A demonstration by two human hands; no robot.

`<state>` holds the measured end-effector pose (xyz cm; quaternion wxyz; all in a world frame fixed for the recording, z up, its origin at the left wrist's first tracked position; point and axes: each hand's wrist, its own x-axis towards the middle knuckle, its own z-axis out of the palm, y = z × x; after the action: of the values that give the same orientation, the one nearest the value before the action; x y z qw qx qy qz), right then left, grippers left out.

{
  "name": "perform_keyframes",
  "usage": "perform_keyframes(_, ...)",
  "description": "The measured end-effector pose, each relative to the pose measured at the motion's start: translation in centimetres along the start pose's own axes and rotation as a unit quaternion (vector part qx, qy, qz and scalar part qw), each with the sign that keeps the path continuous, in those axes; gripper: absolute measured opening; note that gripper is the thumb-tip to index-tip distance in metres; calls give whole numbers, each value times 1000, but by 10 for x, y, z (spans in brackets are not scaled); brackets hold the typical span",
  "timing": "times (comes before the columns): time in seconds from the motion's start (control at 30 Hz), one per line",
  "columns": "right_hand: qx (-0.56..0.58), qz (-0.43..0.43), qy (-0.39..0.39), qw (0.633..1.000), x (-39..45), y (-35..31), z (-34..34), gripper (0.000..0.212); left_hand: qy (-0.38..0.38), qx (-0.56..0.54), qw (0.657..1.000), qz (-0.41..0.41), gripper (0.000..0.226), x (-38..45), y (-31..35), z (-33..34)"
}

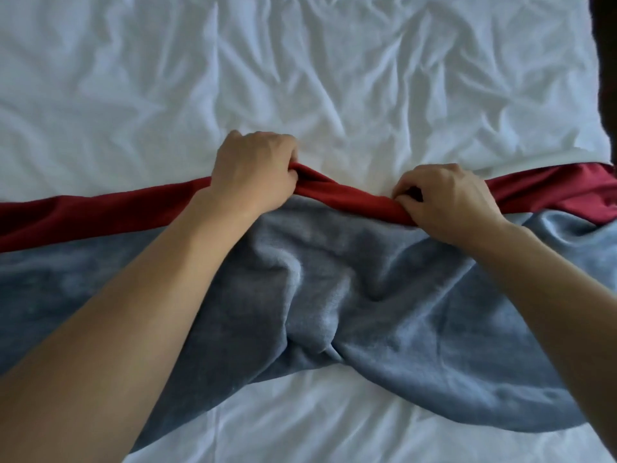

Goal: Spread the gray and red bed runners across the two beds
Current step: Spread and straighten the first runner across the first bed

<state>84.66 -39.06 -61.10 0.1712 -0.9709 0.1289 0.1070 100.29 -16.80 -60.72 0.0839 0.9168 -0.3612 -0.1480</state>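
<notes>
A red bed runner lies as a band across the white bed from left to right. Just nearer me, a plush gray bed runner lies bunched, with deep folds in its middle. My left hand grips the far edge of the red runner, fingers curled round a raised fold. My right hand pinches the same red edge a little to the right. Both forearms reach over the gray runner.
Wrinkled white sheet covers the bed beyond the runners and shows again in front of the gray one. A dark strip past the bed's right edge runs down the top right of the view.
</notes>
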Motion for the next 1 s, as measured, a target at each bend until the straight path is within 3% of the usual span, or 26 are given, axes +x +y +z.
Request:
perform_keyframes(0.17, 25, 51, 148, 987, 21, 2, 2, 14, -126, -3, 992, -12, 11, 8, 2, -1)
perform_keyframes(0.3, 51, 31, 156, 986, 16, 3, 6, 11, -28, -6, 999, -30, 6, 13, -1, -1)
perform_keyframes(0.4, 48, 5, 104, 993, 12, 5, 6, 16, -56, -33, 998, -14, 8, 14, 7, 2)
perform_keyframes(0.5, 23, 1, 115, 993, 14, 6, 7, 13, -63, -31, 997, 28, 15, 18, 22, 9)
perform_keyframes(0.67, 28, 84, 221, 971, 28, 9, -5, 15, 103, -40, 994, 17, 9, 25, 17, -4)
perform_keyframes(0.7, 26, 81, 223, 971, 32, 9, -7, 15, 88, -62, 994, 22, 13, 26, 17, -7)
perform_keyframes(0.8, 47, 20, 168, 984, 37, -1, -4, 15, -54, -79, 993, 62, 41, 22, 26, -7)
perform_keyframes(0.87, 54, -23, 131, 990, 37, -10, 1, 16, -110, -110, 987, 35, 57, 21, 31, -3)
perform_keyframes(0.93, 58, -41, 142, 987, 37, -15, 7, 10, -115, -136, 984, 0, 51, 25, 30, 1)
perform_keyframes(1.0, 79, -25, 180, 980, 37, -14, 7, 7, -100, -146, 984, -16, 27, 28, 31, 2)
